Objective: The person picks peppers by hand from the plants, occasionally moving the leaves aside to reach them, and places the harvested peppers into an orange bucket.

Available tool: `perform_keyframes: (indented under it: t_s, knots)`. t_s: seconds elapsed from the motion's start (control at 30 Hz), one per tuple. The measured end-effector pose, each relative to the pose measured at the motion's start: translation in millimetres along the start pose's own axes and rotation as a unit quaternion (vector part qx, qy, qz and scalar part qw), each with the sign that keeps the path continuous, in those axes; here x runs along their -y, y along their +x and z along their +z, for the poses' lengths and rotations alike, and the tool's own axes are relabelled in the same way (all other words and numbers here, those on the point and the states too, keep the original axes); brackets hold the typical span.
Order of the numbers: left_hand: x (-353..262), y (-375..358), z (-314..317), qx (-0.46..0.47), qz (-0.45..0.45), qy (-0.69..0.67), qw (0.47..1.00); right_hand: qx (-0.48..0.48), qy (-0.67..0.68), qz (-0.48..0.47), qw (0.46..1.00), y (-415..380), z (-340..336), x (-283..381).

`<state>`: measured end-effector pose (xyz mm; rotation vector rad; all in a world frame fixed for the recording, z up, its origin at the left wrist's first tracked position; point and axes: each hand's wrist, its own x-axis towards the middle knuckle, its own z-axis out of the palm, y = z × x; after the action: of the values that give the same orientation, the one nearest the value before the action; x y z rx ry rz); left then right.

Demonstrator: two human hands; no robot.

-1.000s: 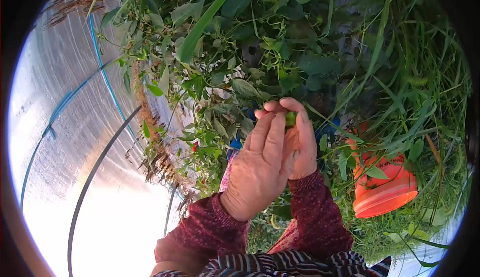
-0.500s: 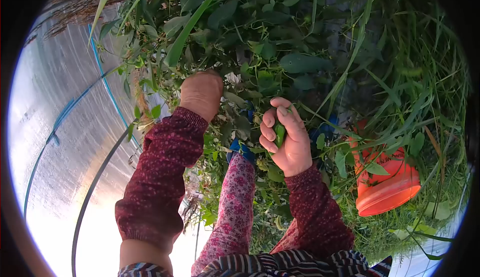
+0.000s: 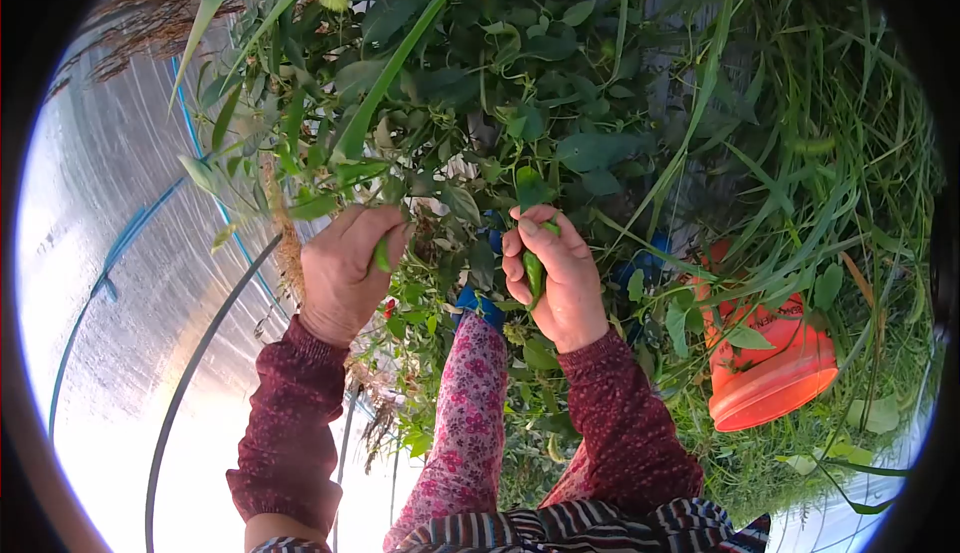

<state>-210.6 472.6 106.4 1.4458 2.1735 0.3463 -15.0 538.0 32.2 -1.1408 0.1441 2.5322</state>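
Note:
My left hand (image 3: 340, 271) is closed at the left side of the plants, with a green chili pepper (image 3: 382, 253) showing between thumb and fingers. Leafy stems rise just above its knuckles. To the right of it, my right hand (image 3: 565, 283) is closed, palm side up, round another green chili pepper (image 3: 534, 275). The thumb and index finger of that hand are close to a green leaf (image 3: 532, 188). A small red spot, perhaps a ripe pepper (image 3: 390, 308), shows among the leaves just below my left hand.
An orange bucket (image 3: 775, 398) lies tilted in tall grass (image 3: 830, 183) at the right. Plastic sheeting (image 3: 120, 203) with a blue cord (image 3: 130, 228) and a dark hoop (image 3: 190, 373) forms the left side. My legs in flowered trousers (image 3: 465, 403) stand among the plants.
My left hand has come out of the foliage, moving left and down, and now shows a green chili pepper. My right hand has shifted slightly left, its pepper still held.

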Motion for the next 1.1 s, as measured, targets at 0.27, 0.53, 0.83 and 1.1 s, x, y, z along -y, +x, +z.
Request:
perform_keyframes:
  t_s: [0.27,0.53,0.83,1.1]
  knots:
    - [-61.3,23.4,8.5,0.045,0.110,0.012,0.993,-0.026,-0.015,0.006,1.000,2.4,1.7,-2.2]
    - [9.4,123.1,105.8,0.087,0.161,0.310,0.933,-0.015,-0.012,-0.002,1.000,-0.9,-2.6,0.5]
    - [14.8,142.8,108.4,0.187,0.097,0.413,0.886,-0.024,-0.014,0.011,1.000,-4.0,-1.1,2.9]
    - [10.6,124.0,66.7,0.116,0.173,0.358,0.910,-0.028,0.002,0.010,1.000,-1.8,2.8,3.0]
